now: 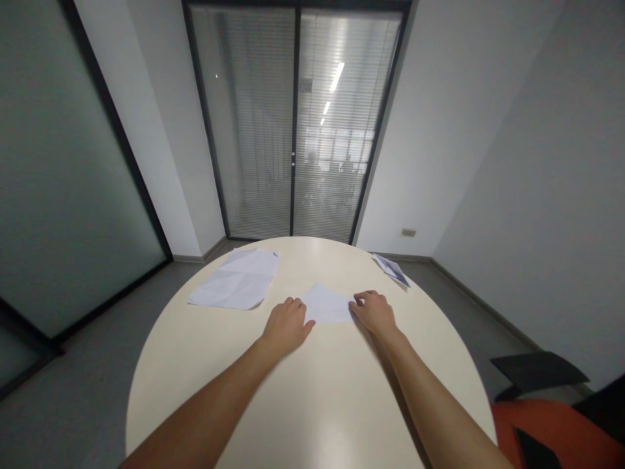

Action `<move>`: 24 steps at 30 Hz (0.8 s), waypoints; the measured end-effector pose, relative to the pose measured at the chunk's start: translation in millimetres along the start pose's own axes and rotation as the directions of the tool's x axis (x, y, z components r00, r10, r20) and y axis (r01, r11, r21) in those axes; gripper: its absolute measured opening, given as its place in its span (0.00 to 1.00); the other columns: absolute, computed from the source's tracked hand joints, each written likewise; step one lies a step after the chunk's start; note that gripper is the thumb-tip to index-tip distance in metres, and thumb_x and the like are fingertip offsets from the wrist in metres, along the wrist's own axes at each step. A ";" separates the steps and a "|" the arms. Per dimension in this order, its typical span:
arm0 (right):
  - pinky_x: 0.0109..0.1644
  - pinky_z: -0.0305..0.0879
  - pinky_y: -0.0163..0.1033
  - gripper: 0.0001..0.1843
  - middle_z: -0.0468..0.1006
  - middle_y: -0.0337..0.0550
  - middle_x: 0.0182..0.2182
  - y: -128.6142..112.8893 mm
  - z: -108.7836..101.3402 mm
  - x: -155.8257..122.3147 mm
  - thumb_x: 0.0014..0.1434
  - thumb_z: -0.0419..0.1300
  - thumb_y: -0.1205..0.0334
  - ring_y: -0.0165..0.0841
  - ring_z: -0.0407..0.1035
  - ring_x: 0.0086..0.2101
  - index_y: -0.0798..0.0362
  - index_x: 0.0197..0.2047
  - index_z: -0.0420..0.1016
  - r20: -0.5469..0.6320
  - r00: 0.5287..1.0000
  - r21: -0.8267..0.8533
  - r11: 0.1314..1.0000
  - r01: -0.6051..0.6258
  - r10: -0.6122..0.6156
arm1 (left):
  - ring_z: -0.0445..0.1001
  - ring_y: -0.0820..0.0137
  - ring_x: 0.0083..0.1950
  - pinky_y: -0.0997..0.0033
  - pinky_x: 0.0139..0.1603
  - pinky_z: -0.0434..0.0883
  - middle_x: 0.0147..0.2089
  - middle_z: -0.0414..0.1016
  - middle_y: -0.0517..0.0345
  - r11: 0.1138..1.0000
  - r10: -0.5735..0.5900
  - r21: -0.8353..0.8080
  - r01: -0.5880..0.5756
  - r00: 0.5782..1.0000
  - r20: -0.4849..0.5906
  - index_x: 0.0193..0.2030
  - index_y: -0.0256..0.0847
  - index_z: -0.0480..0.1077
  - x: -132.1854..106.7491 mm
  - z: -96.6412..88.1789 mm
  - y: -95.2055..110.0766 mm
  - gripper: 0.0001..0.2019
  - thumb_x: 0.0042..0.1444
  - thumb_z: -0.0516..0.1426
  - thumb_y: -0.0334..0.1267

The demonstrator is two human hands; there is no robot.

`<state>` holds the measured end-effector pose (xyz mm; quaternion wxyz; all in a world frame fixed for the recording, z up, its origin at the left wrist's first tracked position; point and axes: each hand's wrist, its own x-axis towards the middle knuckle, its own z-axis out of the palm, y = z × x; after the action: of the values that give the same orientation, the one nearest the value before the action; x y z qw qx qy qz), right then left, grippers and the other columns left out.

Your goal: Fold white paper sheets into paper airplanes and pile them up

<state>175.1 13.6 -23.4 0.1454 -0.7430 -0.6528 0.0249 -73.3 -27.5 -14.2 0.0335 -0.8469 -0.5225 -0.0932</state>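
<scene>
A small folded white paper (326, 303) lies in the middle of the round cream table (312, 397). My left hand (286, 325) rests on the table at the paper's left edge, fingers curled down against it. My right hand (375, 311) presses on the paper's right edge with bent fingers pinched at the fold. Both forearms reach in from the bottom of the view.
A larger creased white sheet (237, 279) lies on the table at the back left. Another folded paper (392, 269) hangs at the far right rim. An orange and black chair (551, 417) stands at the lower right. Glass doors with blinds (295, 124) stand behind the table.
</scene>
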 end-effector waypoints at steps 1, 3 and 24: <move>0.52 0.67 0.49 0.20 0.76 0.54 0.55 0.2 -0.2 -0.3 0.61 0.58 0.52 0.49 0.70 0.52 0.51 0.51 0.82 -0.001 1.000 0.008 1.000 0.005 -0.005 | 0.71 0.56 0.54 0.58 0.52 0.70 0.50 0.76 0.45 1.000 0.004 -0.006 -0.004 1.000 -0.004 0.47 0.37 0.74 0.1 0.3 -0.7 0.16 0.66 0.53 0.47; 0.52 0.67 0.48 0.20 0.77 0.53 0.54 0.6 0.3 -0.3 0.60 0.58 0.53 0.49 0.70 0.51 0.51 0.50 0.82 -0.005 1.000 0.019 1.000 0.013 -0.013 | 0.71 0.56 0.54 0.58 0.52 0.70 0.50 0.76 0.45 1.000 0.007 -0.016 -0.008 1.000 -0.013 0.47 0.37 0.74 0.2 1.3 -1.7 0.16 0.66 0.53 0.47; 0.50 0.64 0.37 0.18 0.82 0.49 0.45 2.3 8.6 6.8 0.62 0.55 0.67 0.38 0.74 0.44 0.52 0.50 0.83 0.019 0.976 0.143 0.967 0.212 -0.217 | 0.70 0.57 0.54 0.59 0.52 0.70 0.50 0.75 0.46 1.000 0.005 -0.024 -0.005 1.000 -0.026 0.47 0.39 0.73 0.2 3.2 -3.9 0.15 0.66 0.53 0.47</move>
<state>176.4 21.6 -31.2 0.1879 -0.6553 -0.7284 0.0677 -76.3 -25.1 -17.5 0.0305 -0.8472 -0.5188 -0.1103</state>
